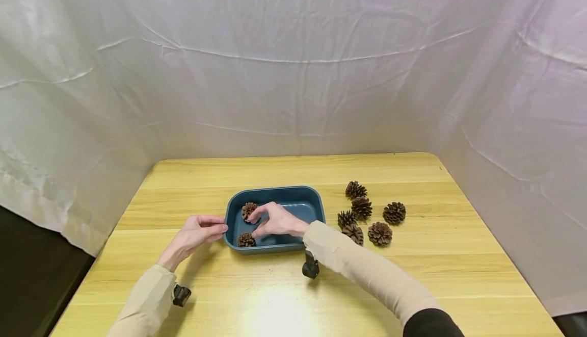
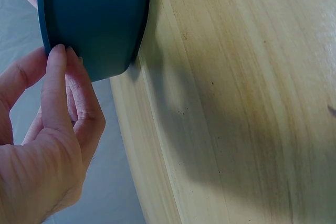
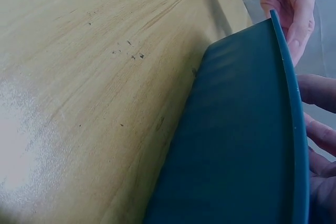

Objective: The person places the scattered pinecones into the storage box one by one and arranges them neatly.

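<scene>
A dark blue tray point(image 1: 275, 192) stands mid-table with two pine cones in it, one at the back left point(image 1: 249, 209) and one at the front left point(image 1: 246, 239). My right hand point(image 1: 257, 221) reaches into the tray. Its fingertips touch the back cone and its thumb spreads toward the front one. My left hand point(image 1: 223, 225) sits at the tray's left end with fairly straight fingers, fingertips against the rim. The left wrist view shows that hand point(image 2: 52, 129) with its index tip on the corner of the tray point(image 2: 94, 14). In the right wrist view only the tray's outer wall point(image 3: 236, 129) is plain.
Several loose pine cones point(image 1: 379, 233) lie on the wooden table point(image 1: 412, 276) just right of the tray. White cloth walls point(image 1: 293, 72) close in the back and both sides. Bare wood lies in front of the tray and to its left.
</scene>
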